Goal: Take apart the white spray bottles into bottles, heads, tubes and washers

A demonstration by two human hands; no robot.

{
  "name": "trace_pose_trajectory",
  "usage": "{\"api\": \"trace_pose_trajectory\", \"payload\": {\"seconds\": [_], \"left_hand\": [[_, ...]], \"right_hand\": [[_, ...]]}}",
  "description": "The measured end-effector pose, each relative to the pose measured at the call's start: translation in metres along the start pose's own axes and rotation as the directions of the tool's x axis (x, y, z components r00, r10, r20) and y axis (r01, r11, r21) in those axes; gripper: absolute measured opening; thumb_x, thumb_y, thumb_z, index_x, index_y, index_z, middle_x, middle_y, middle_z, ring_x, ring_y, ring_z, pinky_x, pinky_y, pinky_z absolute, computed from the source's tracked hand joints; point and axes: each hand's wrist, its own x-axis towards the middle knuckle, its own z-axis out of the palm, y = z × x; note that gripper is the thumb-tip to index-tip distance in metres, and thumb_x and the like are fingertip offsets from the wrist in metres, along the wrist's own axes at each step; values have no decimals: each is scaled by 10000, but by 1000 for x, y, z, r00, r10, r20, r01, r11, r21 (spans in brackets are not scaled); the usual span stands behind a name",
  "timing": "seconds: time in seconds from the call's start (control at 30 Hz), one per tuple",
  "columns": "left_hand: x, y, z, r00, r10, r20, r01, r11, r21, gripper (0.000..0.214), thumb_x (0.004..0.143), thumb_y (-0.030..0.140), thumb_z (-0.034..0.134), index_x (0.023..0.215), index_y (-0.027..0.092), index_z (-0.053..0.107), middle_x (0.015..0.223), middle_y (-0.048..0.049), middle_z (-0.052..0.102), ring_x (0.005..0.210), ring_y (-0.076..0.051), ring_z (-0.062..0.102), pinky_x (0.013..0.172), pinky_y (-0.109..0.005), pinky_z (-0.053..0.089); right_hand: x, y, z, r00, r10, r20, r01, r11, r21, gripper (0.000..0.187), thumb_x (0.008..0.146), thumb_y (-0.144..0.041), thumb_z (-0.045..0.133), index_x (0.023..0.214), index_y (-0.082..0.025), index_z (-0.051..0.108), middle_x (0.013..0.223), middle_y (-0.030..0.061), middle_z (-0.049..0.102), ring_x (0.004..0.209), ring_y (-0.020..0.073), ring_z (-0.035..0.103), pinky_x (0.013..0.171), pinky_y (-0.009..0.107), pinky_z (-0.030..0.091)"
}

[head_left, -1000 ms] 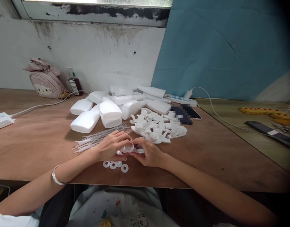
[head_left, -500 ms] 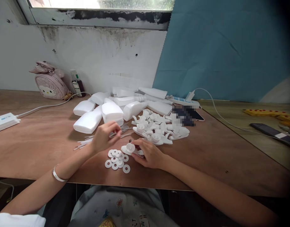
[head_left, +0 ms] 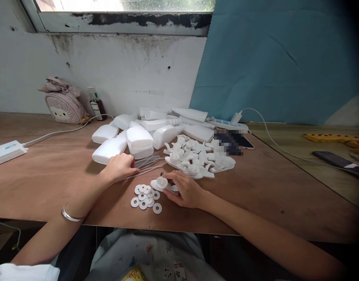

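My right hand (head_left: 185, 190) is closed around a white spray-head piece (head_left: 161, 183) and rests on the wooden table (head_left: 45, 175). My left hand (head_left: 120, 167) lies curled over a bundle of thin clear tubes (head_left: 148, 162), fingertips pinched on them. Several white flat rings (head_left: 145, 196) lie just in front of both hands. A heap of white spray heads (head_left: 197, 158) sits beyond my right hand. White plastic bottles (head_left: 138, 138) lie on their sides behind the tubes.
A pink bag (head_left: 63, 103) and a small dark bottle (head_left: 96, 104) stand against the wall at the left. A white power strip (head_left: 5, 150) with its cable lies far left. A phone (head_left: 240, 140) and another strip (head_left: 226, 125) lie behind the heap; a second table (head_left: 314, 156) adjoins on the right.
My left hand left the spray head, where both hands met, and moved back-left onto the tube bundle. The rings it covered now show. My right hand stayed put.
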Motion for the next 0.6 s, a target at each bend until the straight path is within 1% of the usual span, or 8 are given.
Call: {"api": "trace_pose_trajectory", "payload": {"seconds": [0.13, 0.23, 0.43, 0.53, 0.6], "left_hand": [[2, -5, 3, 999, 39, 30, -38, 998, -42, 223, 719, 378, 508, 692, 196, 636, 756, -56, 661, 676, -212, 580, 507, -251, 304], [2, -5, 1, 998, 49, 33, -47, 997, -54, 183, 709, 312, 503, 678, 200, 645, 742, -49, 664, 657, -202, 572, 505, -250, 299], [-6, -7, -14, 997, 75, -31, -78, 985, -152, 210, 729, 356, 516, 664, 203, 642, 707, -16, 659, 641, -174, 564, 512, -237, 315], [-9, -11, -22, 997, 70, -35, -75, 977, -200, 212, 722, 373, 548, 649, 199, 645, 670, -5, 651, 612, -164, 560, 504, -234, 329], [-11, -13, -26, 993, 79, -83, -98, 958, -268, 210, 727, 367, 565, 654, 189, 647, 649, -4, 647, 604, -155, 564, 516, -232, 357]], "right_hand": [[0, 0, 0, 1000, -7, 0, 7, 1000, -4, 246, 826, -247, 491, 1040, -156, 412, 768, 57, 566, 661, 179, 532, 604, 304, 464], [0, 0, 0, 1000, -14, -4, 14, 1000, 3, 242, 830, -244, 487, 1042, -157, 411, 781, 60, 575, 664, 176, 538, 607, 304, 469], [1, 0, 0, 1000, -19, -10, 19, 1000, -3, 234, 835, -246, 480, 1042, -159, 414, 754, 46, 563, 651, 167, 537, 604, 301, 471], [0, 1, 0, 1000, -13, -9, 12, 1000, -14, 245, 835, -255, 487, 1047, -157, 415, 767, 52, 565, 660, 167, 539, 605, 302, 472], [0, 1, 0, 1000, -11, -3, 11, 1000, -14, 253, 834, -258, 492, 1051, -153, 415, 771, 55, 567, 666, 169, 539, 607, 303, 472]]}}
